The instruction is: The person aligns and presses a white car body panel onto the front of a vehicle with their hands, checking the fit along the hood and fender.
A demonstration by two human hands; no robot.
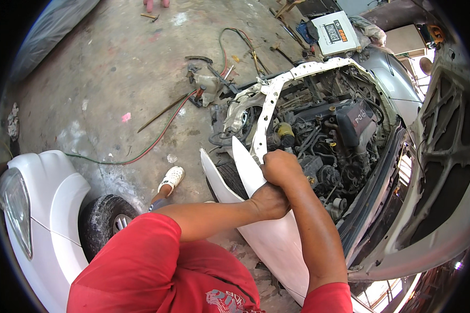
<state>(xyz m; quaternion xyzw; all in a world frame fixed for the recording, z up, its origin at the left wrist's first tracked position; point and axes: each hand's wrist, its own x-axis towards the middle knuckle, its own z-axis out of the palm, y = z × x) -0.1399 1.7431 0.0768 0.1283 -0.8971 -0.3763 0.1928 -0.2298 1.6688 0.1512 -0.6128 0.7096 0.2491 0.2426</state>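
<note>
Both of my hands are close together at the inner upper edge of a white car fender [269,237], beside the engine bay. My right hand [282,167] is closed in a fist, slightly farther forward. Just below and left of it, my left hand [270,202] is closed too, its fingers curled out of sight. Whatever they grip is hidden behind the knuckles. A dark tyre [230,178] shows between the fender's two pointed front parts. To the right lies the exposed engine [318,138], framed at the front by a white metal support [269,107].
The raised hood [441,156] stands at the right. Another white car [57,182] is at the left. A red and green hose [162,133] crosses the concrete floor near removed parts [206,83]. A white box [336,33] and a hammer [150,17] lie farther off.
</note>
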